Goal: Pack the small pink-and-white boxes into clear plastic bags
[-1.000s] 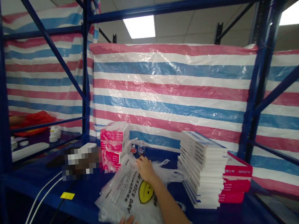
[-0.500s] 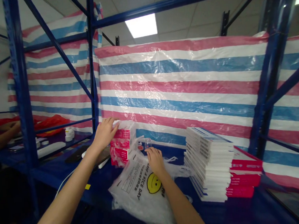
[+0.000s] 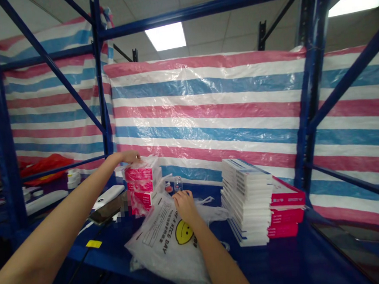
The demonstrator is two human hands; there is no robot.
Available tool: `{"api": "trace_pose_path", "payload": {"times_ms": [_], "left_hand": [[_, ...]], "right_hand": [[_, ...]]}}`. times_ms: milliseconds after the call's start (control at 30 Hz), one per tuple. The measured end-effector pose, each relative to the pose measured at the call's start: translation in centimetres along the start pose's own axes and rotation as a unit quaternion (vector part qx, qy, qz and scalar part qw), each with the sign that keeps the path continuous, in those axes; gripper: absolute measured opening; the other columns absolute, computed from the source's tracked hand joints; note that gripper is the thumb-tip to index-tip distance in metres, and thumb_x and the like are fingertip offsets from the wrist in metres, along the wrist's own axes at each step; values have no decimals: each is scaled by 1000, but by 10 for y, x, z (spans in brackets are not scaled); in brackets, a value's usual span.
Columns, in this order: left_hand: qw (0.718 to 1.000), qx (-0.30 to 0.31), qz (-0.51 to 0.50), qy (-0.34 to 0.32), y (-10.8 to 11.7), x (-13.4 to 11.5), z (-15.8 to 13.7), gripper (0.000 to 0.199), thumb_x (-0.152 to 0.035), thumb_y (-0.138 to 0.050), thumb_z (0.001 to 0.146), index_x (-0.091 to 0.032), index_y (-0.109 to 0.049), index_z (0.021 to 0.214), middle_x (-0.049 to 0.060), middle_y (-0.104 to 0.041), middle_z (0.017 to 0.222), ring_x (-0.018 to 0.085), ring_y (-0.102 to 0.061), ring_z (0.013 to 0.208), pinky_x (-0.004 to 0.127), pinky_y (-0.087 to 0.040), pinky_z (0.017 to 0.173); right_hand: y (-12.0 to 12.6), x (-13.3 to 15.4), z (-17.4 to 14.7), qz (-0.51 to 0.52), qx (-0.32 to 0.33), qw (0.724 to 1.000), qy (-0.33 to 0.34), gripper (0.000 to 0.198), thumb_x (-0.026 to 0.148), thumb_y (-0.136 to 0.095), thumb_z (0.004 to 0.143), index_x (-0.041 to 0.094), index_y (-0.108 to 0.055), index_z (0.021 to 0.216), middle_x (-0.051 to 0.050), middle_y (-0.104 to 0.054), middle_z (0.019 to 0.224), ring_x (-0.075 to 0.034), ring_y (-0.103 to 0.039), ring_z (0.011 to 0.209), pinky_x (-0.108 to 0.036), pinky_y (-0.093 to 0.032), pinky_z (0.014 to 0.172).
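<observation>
Bag print: the white plastic bag [image 3: 171, 244] carries a yellow smiley face and black capitals reading "…VE A NICE DAY" — the first letters sit under the right hand; a framed block of small print beside it is too fine to read.
Wrapped boxes: a short stack of pink-and-white boxes [image 3: 142, 185] in clear film stands at the bag's far left corner; white lettering on the pink bands is too small to read.
Big stack: the taller stack of boxes [image 3: 259, 200] stands well to the right of the bag, white sides toward the camera, pink ends to the right with white lettering that cannot be made out.
Left hand [image 3: 127, 157]: arm stretched forward from the lower left, palm down, fingers loosely curled over the top back edge of the wrapped boxes and touching the film — whether they grip it I cannot tell.
Right hand [image 3: 184, 203]: forearm rising from the bottom edge, palm pressed flat on the upper end of the bag, fingers bent and close together, closed on nothing that shows.
Bag position: it lies flat on the blue shelf [image 3: 284, 265], between the two stacks, its near edge at the shelf front.
Small items: a small clear bottle [image 3: 178, 184] stands just behind the right hand; a phone [image 3: 108, 209] lies left of the wrapped boxes; a yellow tag [image 3: 94, 244] sits on the shelf's front edge.
Backdrop: a sheet [image 3: 206, 110] striped pink, white and blue hangs behind the shelf.
</observation>
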State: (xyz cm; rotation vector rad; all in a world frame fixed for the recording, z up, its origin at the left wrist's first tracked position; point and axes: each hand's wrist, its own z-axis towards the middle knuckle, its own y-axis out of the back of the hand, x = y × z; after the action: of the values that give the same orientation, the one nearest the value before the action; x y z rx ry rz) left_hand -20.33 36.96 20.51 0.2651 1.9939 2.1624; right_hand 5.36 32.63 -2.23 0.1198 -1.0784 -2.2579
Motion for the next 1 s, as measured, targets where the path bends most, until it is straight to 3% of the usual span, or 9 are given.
{"api": "trace_pose_path", "payload": {"times_ms": [133,233,367,567,733,900,1000], "left_hand": [[989,27,-93,-115,3,19,-5,37,-40,-49,70,-14,-62,93,10,-64,103,19,-57,91,24,-44,77],[977,-23,-121,-171,-4,27,-7,37,-44,-50,70,-14,-61,88,10,-64,101,18,-56,91,24,-42,79],[985,-41,-41,-164,-8,19,-6,31,-43,-51,70,-14,-58,76,7,-64,85,15,-55,78,20,-42,70],[987,-78,30,-136,6,1,-1,11,-25,-50,70,-15,-54,68,4,-60,70,15,-52,66,22,-36,60],[982,-116,97,-112,12,-4,-6,24,-20,-53,69,-18,-61,91,3,-64,79,16,-56,71,22,-37,62],[977,-135,114,-117,18,-6,-8,18,-13,-49,69,-16,-66,71,6,-67,78,18,-55,84,23,-39,73],[974,-151,117,-120,27,-13,-14,20,-14,-47,73,-17,-67,74,6,-67,81,19,-53,86,24,-38,74]], "right_hand": [[1,1,-1,-21,-6,1000,6,23,18,-39,88,24,-60,95,-2,-62,95,-16,-49,96,-37,-20,97],[2,2,-1,-26,2,1000,11,25,18,-37,89,23,-61,94,-3,-62,94,-17,-49,96,-38,-20,97],[5,3,-2,-25,14,1000,9,26,17,-38,88,23,-62,93,-3,-63,93,-17,-49,96,-38,-19,98],[10,4,-3,-31,22,999,-9,24,18,-40,87,22,-62,92,-3,-63,94,-17,-49,96,-39,-19,99],[8,2,-3,-30,15,999,2,24,18,-39,87,22,-62,90,-3,-63,92,-17,-50,94,-40,-20,98],[6,2,-4,-30,13,999,-1,23,18,-40,87,22,-62,90,-3,-64,92,-17,-49,95,-40,-18,100],[7,2,-4,-32,16,999,-4,23,18,-41,87,23,-63,90,-2,-64,93,-17,-49,96,-41,-17,100]]}}
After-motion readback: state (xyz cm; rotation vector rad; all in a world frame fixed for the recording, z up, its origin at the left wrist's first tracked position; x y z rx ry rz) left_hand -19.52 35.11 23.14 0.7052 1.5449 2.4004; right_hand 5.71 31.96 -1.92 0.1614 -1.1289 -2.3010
